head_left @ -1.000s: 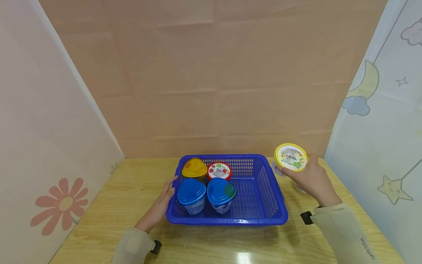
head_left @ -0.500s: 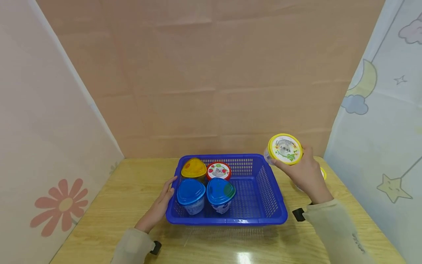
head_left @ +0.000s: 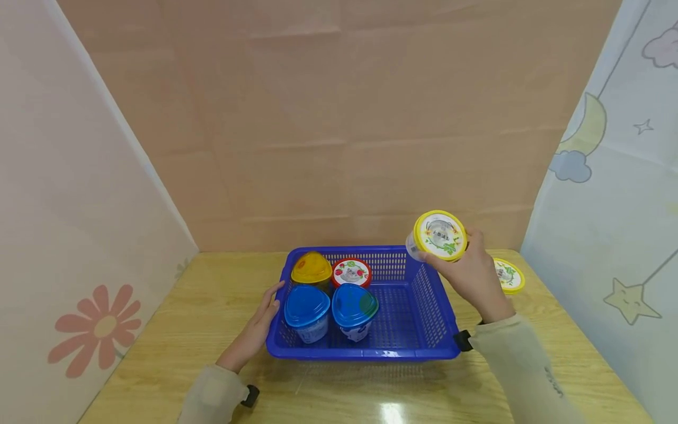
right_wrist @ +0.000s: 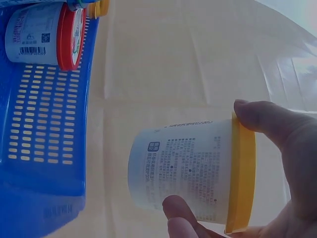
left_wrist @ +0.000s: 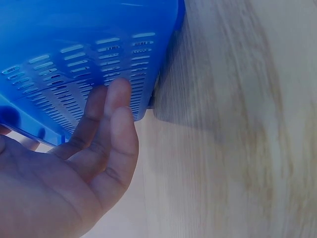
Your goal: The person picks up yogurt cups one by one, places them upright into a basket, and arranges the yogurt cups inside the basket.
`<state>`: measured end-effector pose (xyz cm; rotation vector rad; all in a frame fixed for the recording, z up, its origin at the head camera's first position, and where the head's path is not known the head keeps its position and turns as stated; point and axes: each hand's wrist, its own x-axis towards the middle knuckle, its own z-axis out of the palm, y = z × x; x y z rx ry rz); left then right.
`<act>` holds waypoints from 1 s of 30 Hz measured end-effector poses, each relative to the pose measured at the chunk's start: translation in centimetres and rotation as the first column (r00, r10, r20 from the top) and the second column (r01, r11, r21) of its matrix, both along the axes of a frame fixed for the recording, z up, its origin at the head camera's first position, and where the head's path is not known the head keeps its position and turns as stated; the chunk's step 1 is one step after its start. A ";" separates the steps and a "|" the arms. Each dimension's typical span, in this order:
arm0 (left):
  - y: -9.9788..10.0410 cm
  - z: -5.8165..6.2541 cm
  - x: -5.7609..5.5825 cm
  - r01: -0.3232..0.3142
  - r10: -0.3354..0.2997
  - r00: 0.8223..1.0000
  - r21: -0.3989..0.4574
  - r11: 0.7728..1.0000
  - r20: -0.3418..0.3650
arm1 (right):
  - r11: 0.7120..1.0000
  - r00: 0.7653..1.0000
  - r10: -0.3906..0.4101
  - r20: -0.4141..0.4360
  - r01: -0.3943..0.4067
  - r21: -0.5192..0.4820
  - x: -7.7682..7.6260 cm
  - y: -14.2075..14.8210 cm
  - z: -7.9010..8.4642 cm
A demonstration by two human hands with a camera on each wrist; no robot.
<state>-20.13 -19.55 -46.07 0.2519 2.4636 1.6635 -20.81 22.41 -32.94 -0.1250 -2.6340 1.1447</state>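
My right hand (head_left: 474,280) grips a tub with a yellow lid (head_left: 441,235) and a pale, printed body. It is tilted in the air above the back right corner of a blue plastic basket (head_left: 365,355). In the right wrist view, thumb and fingers span the tub (right_wrist: 183,168) at the lid end. My left hand (head_left: 251,333) rests against the basket's left side; in the left wrist view its fingers (left_wrist: 124,134) lie loosely along the slotted outer wall. Inside the basket's left half stand two blue-lidded tubs (head_left: 307,306) (head_left: 356,306), a yellow-lidded one (head_left: 311,268) and a red-lidded one (head_left: 352,272).
Another yellow-lidded tub (head_left: 509,275) stands on the wooden table (head_left: 212,288) right of the basket, partly behind my right hand. A brown paper-like backdrop (head_left: 339,147) closes off the back, with pale decorated panels (head_left: 630,247) on either side.
My right hand has lifted the yellow-lidded tub and carried it left from beside the basket to over its back right corner. Another yellow-lidded tub has come into fuller view. My left hand stays put.
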 end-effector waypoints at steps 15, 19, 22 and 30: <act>0.1 0.1 -0.1 0.004 -0.004 1.000 0.002 1.000 -0.010 | 0.999 0.998 0.044 0.037 -0.044 -0.011 -1.5 -1.4 -1.2; 0.1 0.1 -0.1 0.008 -0.008 1.000 0.003 1.000 -0.015 | 0.998 0.995 0.066 0.075 -0.065 -0.009 -1.8 -1.7 -1.5; 0.0 0.0 -0.1 0.007 -0.007 1.000 0.003 1.000 -0.019 | 0.996 0.993 0.084 0.088 -0.083 -0.019 -2.1 -2.0 -1.6; 0.0 0.2 0.0 0.011 -0.010 1.000 0.014 1.000 -0.019 | 0.993 0.988 0.114 0.105 -0.110 -0.047 -3.0 -2.7 -2.3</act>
